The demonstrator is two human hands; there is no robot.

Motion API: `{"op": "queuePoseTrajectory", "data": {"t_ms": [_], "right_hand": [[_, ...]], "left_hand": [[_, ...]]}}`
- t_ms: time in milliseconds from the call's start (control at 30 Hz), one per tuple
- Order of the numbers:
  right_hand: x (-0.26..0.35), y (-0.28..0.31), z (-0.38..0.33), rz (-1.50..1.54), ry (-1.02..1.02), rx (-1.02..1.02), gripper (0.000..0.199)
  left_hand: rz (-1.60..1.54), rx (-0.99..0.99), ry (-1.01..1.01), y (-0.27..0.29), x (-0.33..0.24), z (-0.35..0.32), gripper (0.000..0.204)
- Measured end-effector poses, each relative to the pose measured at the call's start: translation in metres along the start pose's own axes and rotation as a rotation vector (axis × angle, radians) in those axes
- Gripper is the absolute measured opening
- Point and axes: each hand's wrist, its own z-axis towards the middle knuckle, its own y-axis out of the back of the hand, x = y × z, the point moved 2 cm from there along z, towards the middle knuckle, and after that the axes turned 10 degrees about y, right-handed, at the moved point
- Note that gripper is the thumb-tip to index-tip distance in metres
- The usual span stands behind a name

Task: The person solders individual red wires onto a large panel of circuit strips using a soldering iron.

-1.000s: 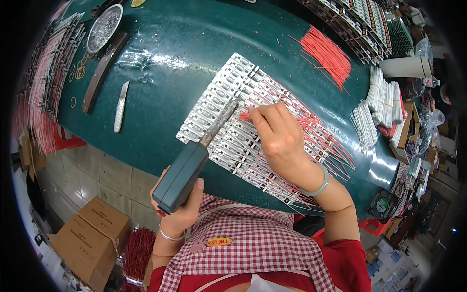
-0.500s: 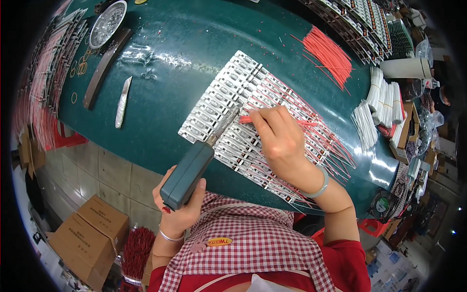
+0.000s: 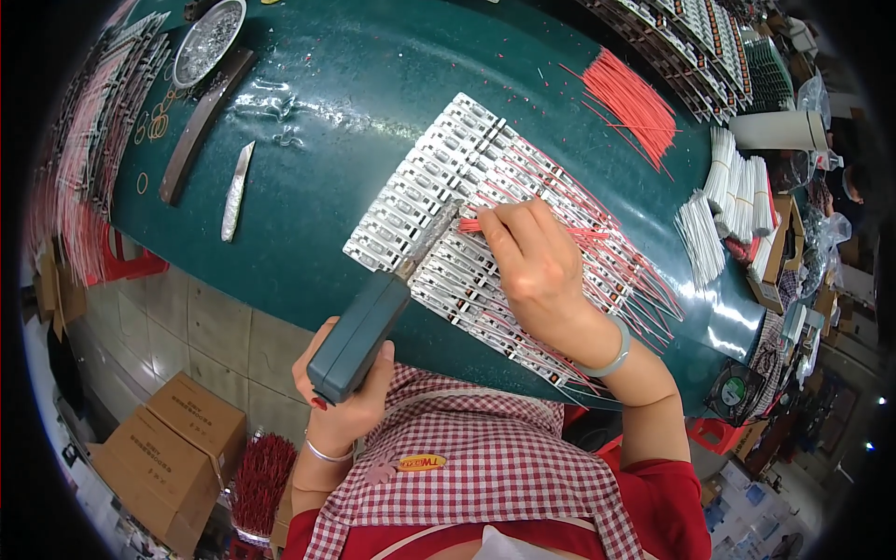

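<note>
A person in a red-and-white checked apron (image 3: 485,467) is working at a dark green tabletop (image 3: 373,103). The left hand (image 3: 341,397) is wrapping closed around the thick dark green handle of a soldering tool (image 3: 359,336), whose metal tip (image 3: 431,245) is reaching up onto a row of white circuit strips (image 3: 439,201) lying side by side near the tabletop's near edge. The right hand (image 3: 532,266), wearing a pale bracelet (image 3: 611,350), is resting on the strips with fingers pinching a red wire (image 3: 476,224) against a strip, just beside the tool's tip. Red wires already joined to the strips are fanning out toward the right edge.

A loose bundle of red wires (image 3: 630,98) is lying toward the far right of the tabletop, with bundles of white wires (image 3: 723,205) sitting at the right edge. A metal blade (image 3: 236,189) and a long dark bar (image 3: 201,121) are lying toward the left side, beside a round metal dish (image 3: 207,37) at the far left corner. Cardboard boxes (image 3: 173,443) are standing on the floor below the near edge.
</note>
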Motion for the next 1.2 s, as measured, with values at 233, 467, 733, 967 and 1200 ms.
{"op": "queuePoseTrajectory", "data": {"t_ms": [233,467,733,967,1200], "right_hand": [[0.001,0.0,-0.001,0.003,-0.016,0.004,0.036],[0.01,0.006,-0.001,0.041,-0.04,-0.013,0.043],[0.012,0.002,-0.001,0.06,-0.038,-0.021,0.04],[0.013,0.0,-0.002,0.053,-0.042,-0.003,0.041],[0.013,0.0,-0.002,0.013,-0.016,0.015,0.036]], "left_hand": [[-0.048,-0.098,-0.006,0.004,0.005,-0.006,0.024],[-0.054,-0.103,0.023,0.005,0.006,-0.008,0.023],[-0.044,-0.051,0.061,0.007,0.008,-0.012,0.021],[-0.025,-0.005,0.059,0.007,0.003,-0.009,0.017],[-0.007,0.008,0.076,0.008,0.003,-0.01,0.017]]}}
